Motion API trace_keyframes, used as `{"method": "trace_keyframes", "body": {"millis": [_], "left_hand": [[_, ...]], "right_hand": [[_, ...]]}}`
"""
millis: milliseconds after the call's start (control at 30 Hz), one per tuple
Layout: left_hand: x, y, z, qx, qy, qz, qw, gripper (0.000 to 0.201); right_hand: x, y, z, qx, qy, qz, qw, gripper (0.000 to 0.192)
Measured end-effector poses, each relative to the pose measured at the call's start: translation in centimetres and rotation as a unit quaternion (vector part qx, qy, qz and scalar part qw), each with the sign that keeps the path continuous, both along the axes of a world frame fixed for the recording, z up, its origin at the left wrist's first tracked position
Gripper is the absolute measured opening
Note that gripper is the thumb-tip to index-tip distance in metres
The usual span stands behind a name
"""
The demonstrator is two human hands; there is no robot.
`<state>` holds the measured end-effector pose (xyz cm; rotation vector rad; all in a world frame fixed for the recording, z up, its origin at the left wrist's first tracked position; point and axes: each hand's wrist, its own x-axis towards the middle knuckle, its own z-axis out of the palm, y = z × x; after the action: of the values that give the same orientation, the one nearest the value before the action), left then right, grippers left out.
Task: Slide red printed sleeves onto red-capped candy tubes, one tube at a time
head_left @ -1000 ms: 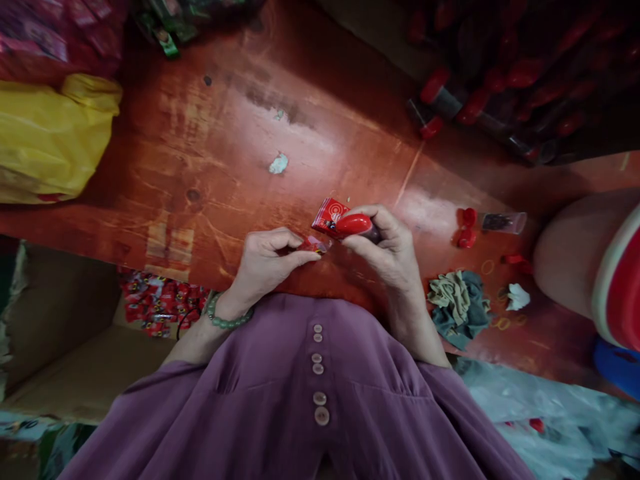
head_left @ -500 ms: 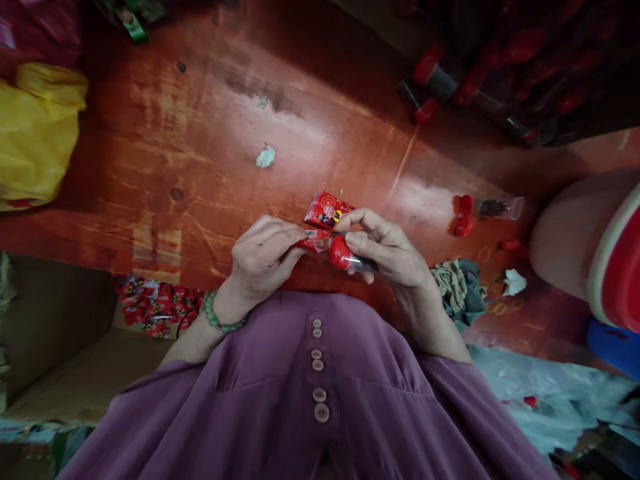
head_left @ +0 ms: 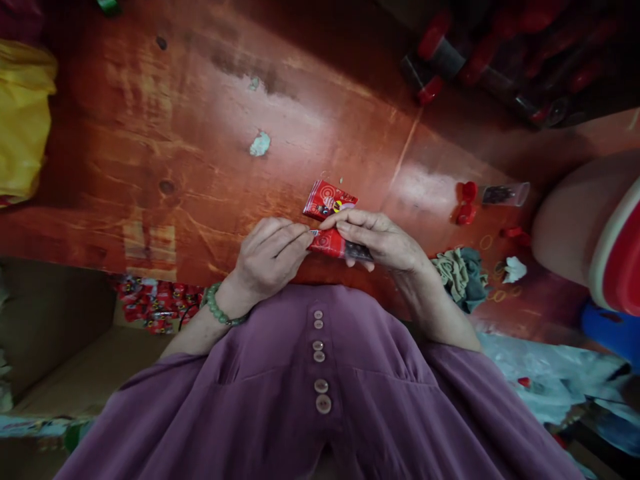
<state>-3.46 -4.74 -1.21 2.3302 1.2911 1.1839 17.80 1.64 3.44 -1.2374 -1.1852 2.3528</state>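
Just above the near edge of the red wooden tabletop [head_left: 210, 133], both hands meet. The left hand [head_left: 267, 257] pinches the end of a red wrapper [head_left: 327, 242] between thumb and fingers. The right hand [head_left: 383, 240] is closed around a small vial [head_left: 357, 251] that the wrapper covers. Just beyond the fingers lies a red printed packet [head_left: 329, 199]. Farther right sit two red caps [head_left: 466, 203], an open clear vial [head_left: 504, 194] and a crumpled cloth [head_left: 457, 277]. A yellow bag [head_left: 23, 127] sits far left.
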Motion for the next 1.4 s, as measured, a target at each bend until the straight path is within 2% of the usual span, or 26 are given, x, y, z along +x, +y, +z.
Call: {"method": "trace_keyframes", "body": {"millis": [200,400,567,733,800,900,933,967,1000,1100,1133,1167,1267,1400], "left_hand": [[0.6,0.1,-0.8,-0.028,-0.014,-0.02,0.999,0.039],[1.0,0.1,-1.0,-0.02,-0.008,-0.014,1.0,0.036],[1.2,-0.3,-1.6,-0.064,0.015,-0.019,0.998,0.028],[0.9,-0.1,-0.9,-0.138,-0.065,-0.056,0.987,0.032],[0.5,-0.1,-0.1,-0.126,-0.077,-0.023,0.989,0.037],[0.2,-0.7,1.2,-0.131,-0.143,0.091,0.977,0.064],[0.2,-0.9,1.5,-0.166,-0.201,0.116,0.959,0.072],[0.2,-1.1,1.8,-0.223,-0.273,0.121,0.928,0.075],[0.3,-1.3,2.0,-0.292,-0.348,0.109,0.884,0.073],[1.0,-1.1,2.4,-0.459,-0.521,0.043,0.718,0.055],[1.3,-0.8,2.5,-0.486,-0.551,0.038,0.678,0.05],[1.6,-0.5,2.6,-0.498,-0.572,0.044,0.65,0.045],[2.3,0.5,2.8,-0.5,-0.607,0.091,0.611,0.032],[2.5,1.3,2.8,-0.487,-0.615,0.137,0.604,0.033]], "right_hand": [[-0.4,-0.4,-0.2,0.019,-0.006,-0.023,1.0,0.032],[-0.7,-0.8,-0.2,0.035,-0.026,-0.027,0.999,0.032],[-1.2,-1.4,-0.1,0.082,-0.089,-0.035,0.992,0.022],[-2.2,-2.0,-0.2,0.124,-0.113,-0.07,0.983,0.024],[-2.7,-2.4,-0.2,0.188,-0.13,-0.114,0.967,0.027],[-3.4,-2.9,-0.2,0.274,-0.159,-0.183,0.931,0.029],[-3.6,-3.0,-0.2,0.291,-0.166,-0.195,0.922,0.029],[-3.8,-3.1,-0.2,0.31,-0.173,-0.201,0.913,0.029],[-3.9,-3.2,-0.2,0.334,-0.177,-0.202,0.904,0.029],[-4.5,-3.3,-0.6,0.434,-0.176,-0.182,0.864,0.025],[-4.7,-3.3,-0.8,0.466,-0.172,-0.173,0.851,0.024],[-4.9,-3.3,-1.0,0.49,-0.169,-0.163,0.84,0.023],[-5.3,-3.2,-1.6,0.522,-0.169,-0.132,0.826,0.024],[-5.0,-2.9,-1.0,0.494,-0.162,-0.094,0.849,0.028]]}}
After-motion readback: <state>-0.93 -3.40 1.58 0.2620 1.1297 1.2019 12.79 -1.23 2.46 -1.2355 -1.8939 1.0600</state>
